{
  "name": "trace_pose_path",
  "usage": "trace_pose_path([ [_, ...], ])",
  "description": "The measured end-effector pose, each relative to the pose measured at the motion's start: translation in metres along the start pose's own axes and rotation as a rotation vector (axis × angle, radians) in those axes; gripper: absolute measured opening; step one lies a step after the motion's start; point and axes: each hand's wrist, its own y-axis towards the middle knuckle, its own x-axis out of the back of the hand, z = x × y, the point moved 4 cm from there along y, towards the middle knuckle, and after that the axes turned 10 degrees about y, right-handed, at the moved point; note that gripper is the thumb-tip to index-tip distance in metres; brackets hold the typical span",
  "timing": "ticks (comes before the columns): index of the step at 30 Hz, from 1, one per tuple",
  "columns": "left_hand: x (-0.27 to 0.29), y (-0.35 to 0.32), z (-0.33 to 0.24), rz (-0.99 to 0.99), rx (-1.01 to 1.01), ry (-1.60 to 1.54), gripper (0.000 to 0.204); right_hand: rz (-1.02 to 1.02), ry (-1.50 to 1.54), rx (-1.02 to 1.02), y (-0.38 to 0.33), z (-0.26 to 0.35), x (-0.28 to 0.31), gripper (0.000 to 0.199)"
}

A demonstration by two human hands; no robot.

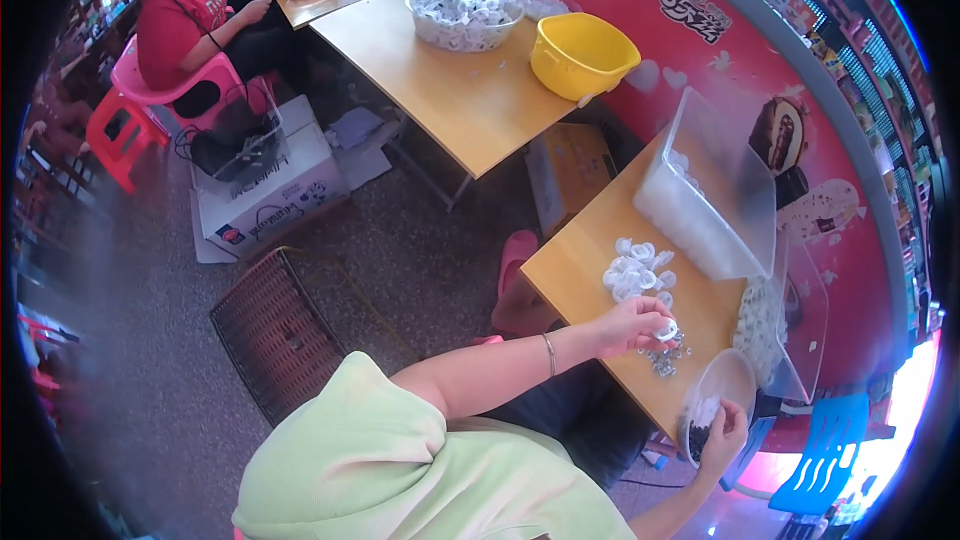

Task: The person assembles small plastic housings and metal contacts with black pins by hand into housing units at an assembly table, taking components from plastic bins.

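Note:
My left hand [632, 326], with a bracelet at the wrist, pinches a small white round plastic piece [667, 331] above the small table [590, 230]. Under and beside it lies a scatter of small clear or silvery bits [664, 360]. Just beyond is a pile of white cup-shaped pieces [637, 268]. My right hand [724, 432] is at a clear oval bowl [741, 368] on the near right corner, its fingers pressed together. Small black pieces [697, 437] and something white lie in that bowl. Whatever the right fingertips hold is too small to make out.
A large clear bin [705, 195] of white pieces stands at the table's far side. Another clear container [765, 335] of white pieces is at the right. A yellow basin [583, 55] and a full bowl [463, 15] sit on the farther table. A person in red [190, 15] works at far left.

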Motion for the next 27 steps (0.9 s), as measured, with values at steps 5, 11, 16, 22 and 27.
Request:
trace_pose_path([
  [5,0.002,-0.008,-0.004,0.003,-0.010,0.028,0.008,0.027,0.061,0.037,-0.011,0.033,-0.009,0.009],
  [11,0.002,-0.007,-0.007,0.004,-0.022,0.021,0.009,0.036,0.144,0.049,-0.020,0.035,-0.010,0.005],
  [16,0.001,-0.004,-0.009,-0.023,0.010,0.048,0.010,0.028,0.195,0.000,-0.019,0.048,-0.019,0.004],
  [22,-0.001,-0.005,-0.006,-0.031,0.044,0.074,0.012,0.017,0.248,-0.007,-0.010,0.035,-0.030,0.004],
  [27,-0.006,-0.008,-0.001,-0.023,0.064,0.017,0.012,0.042,0.297,-0.045,-0.004,0.028,-0.043,0.008],
])
